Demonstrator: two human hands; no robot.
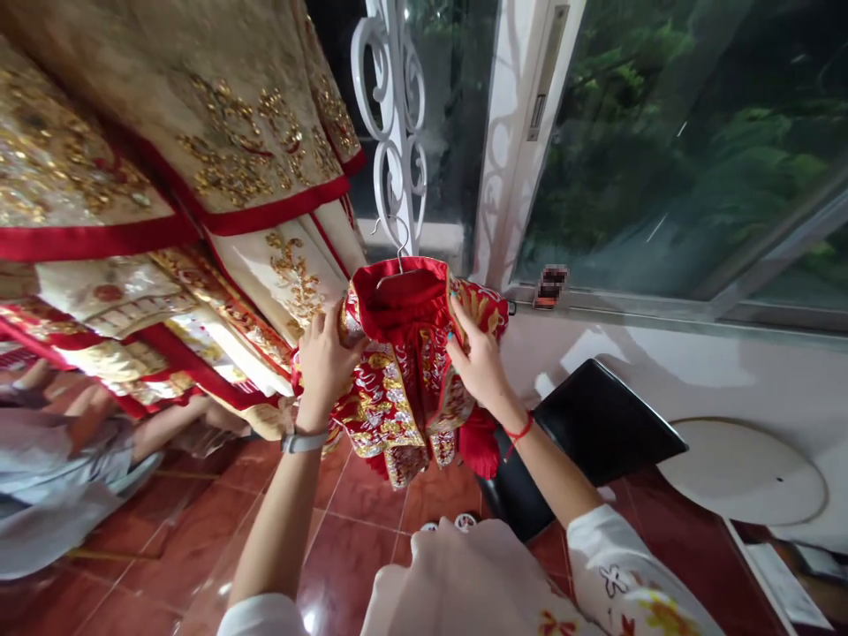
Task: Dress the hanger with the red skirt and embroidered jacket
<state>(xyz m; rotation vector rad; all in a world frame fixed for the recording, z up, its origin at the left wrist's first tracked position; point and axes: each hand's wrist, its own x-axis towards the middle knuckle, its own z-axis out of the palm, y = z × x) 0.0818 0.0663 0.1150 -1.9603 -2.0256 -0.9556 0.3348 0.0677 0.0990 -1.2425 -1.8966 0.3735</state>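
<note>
Other person [66, 450] at left, blurred and cut off by the edge.

In front of you, the red jacket [381, 389] is cloth, its lining smooth with a soft sheen, its outside rough with raised gold and silver embroidery. Your hanger [401, 276] has a thin, shiny metal hook. To your left, the cream garments [245, 115] are cloth crusted with glittering gold sequins. Below you, the red floor tiles [364, 481] look glossy; the window glass [662, 159] is smooth and reflective.
</note>
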